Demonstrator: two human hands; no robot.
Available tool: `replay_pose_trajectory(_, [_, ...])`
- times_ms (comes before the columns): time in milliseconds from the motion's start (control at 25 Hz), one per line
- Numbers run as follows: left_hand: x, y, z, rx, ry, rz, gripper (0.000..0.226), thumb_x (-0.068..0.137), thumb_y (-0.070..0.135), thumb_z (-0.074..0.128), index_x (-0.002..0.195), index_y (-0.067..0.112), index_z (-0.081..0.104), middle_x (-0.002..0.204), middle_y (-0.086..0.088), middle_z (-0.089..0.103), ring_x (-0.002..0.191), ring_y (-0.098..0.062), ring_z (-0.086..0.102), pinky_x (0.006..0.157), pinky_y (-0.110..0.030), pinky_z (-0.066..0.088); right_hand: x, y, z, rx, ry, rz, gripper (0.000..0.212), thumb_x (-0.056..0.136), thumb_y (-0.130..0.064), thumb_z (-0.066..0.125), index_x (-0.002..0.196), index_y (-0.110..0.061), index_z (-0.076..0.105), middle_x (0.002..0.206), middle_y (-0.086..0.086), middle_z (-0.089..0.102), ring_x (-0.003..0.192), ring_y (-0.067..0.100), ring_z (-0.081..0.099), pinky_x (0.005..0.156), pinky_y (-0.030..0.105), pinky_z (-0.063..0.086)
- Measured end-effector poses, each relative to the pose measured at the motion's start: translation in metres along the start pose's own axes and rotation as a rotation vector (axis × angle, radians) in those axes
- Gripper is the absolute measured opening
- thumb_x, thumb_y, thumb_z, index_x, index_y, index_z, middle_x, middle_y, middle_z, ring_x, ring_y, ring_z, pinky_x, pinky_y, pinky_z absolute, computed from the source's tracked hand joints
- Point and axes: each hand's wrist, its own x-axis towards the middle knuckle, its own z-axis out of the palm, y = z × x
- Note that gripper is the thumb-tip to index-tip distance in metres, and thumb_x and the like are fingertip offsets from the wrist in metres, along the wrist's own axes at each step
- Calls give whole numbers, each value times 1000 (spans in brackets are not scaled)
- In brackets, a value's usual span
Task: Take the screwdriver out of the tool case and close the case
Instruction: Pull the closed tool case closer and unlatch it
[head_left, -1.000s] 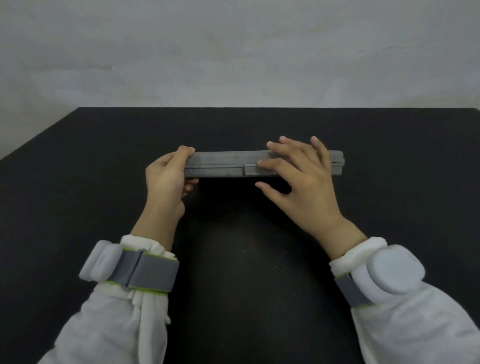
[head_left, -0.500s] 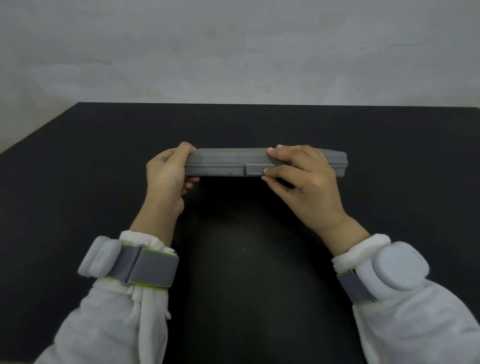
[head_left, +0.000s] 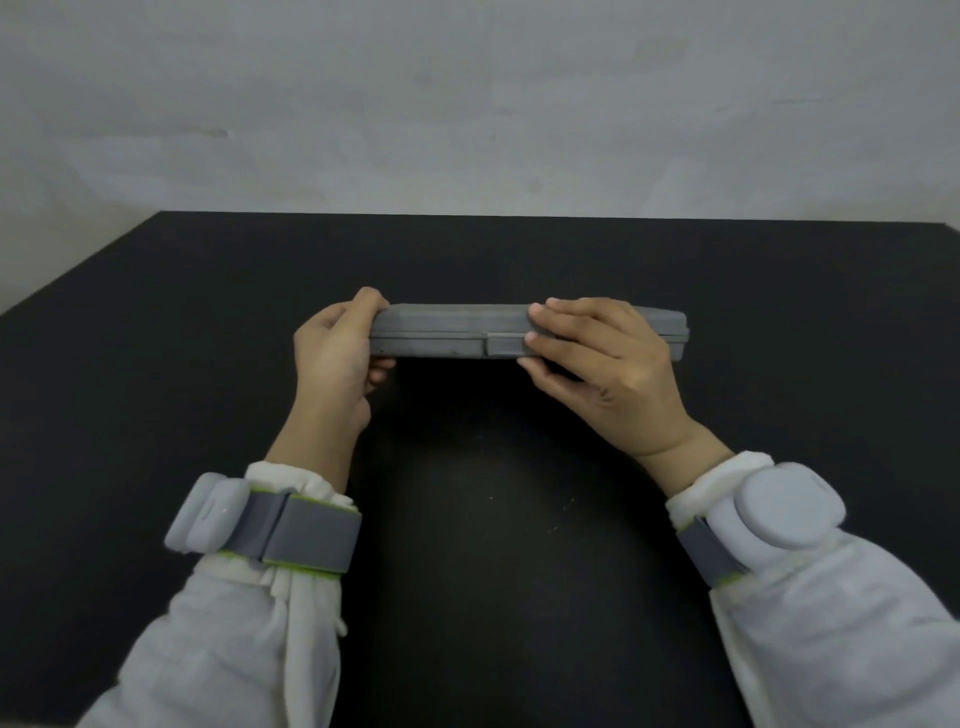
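Grey and shut, the tool case (head_left: 452, 335) sits mid-table (head_left: 156, 364), well back from the near edge. The left hand (head_left: 332, 358) clasps its left end; the right hand (head_left: 608, 364) pinches the front latch (head_left: 506, 346).

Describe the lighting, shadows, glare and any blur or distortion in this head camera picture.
Head view: soft, even light with no glare; the flat grey plastic tool case and both hands, left hand and right hand, look fairly sharp, without motion blur; a dim shadow sits on the matte black table under the case; the wide-angle lens makes the near white sleeves look oversized.
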Motion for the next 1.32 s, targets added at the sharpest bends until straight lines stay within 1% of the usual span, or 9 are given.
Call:
replay_pose_trajectory(120, [-1,0,0,18,-21,1,9,70,28,64,68,20,59,74,-1,54,48,-10,50,34,-14,34,1,0,0,5,41,5,12,78,-11,73,81,0,74,87,13,75,80,26,71,73,34,57])
replay_pose_trajectory(200, [-2,-1,0,39,-43,0,9,72,28,62,71,20,60,77,-2,55,52,-12,51,35,-14,35,2,0,0,14,58,25,11,79,-9,71,79,1,74,84,13,75,75,26,70,70,34,57])
replay_pose_trajectory(400, [-3,0,0,47,-47,-4,9,73,28,61,73,19,60,77,-2,56,50,-10,50,35,-16,36,2,-2,0,3,24,55,13,84,-11,67,83,1,73,87,13,74,77,27,68,69,36,56])
replay_pose_trajectory(600, [-4,1,0,59,-51,-25,10,74,29,61,75,20,59,79,-1,55,53,-11,51,35,-15,37,2,-3,-2,-9,12,52,13,86,-9,64,86,1,72,82,14,72,71,28,64,63,38,54])
replay_pose_trajectory(720, [-5,1,0,62,-46,-30,9,74,29,61,74,20,59,78,-1,54,53,-11,51,36,-16,38,1,-7,-3,-29,-13,20,10,86,-4,63,87,1,71,79,15,71,69,28,63,60,37,53])
replay_pose_trajectory(880, [-5,1,-1,67,-53,-27,8,74,29,60,75,21,59,80,-1,54,55,-12,51,37,-16,39,0,-10,-4,-45,-79,-13,12,83,-1,59,85,1,71,84,19,69,74,30,65,60,36,54])
replay_pose_trajectory(1080, [-2,1,-2,68,-69,-44,12,72,30,61,80,21,61,86,-3,55,59,-13,52,35,-15,38,1,-13,-4,-52,-126,2,11,80,1,61,85,1,71,87,19,70,74,31,65,61,37,54])
replay_pose_trajectory(1200, [-1,1,-3,105,-76,-56,12,72,33,59,79,23,60,83,-2,55,55,-12,51,36,-16,38,1,-15,-5,-51,-122,26,13,84,2,59,85,1,71,87,18,72,75,31,66,64,36,55])
replay_pose_trajectory(1320, [3,2,-5,141,-91,-99,18,70,38,58,80,23,56,82,-2,55,56,-11,51,39,-19,39,1,-18,-6,-41,-86,64,14,82,7,59,84,2,72,88,16,73,75,30,68,69,33,55])
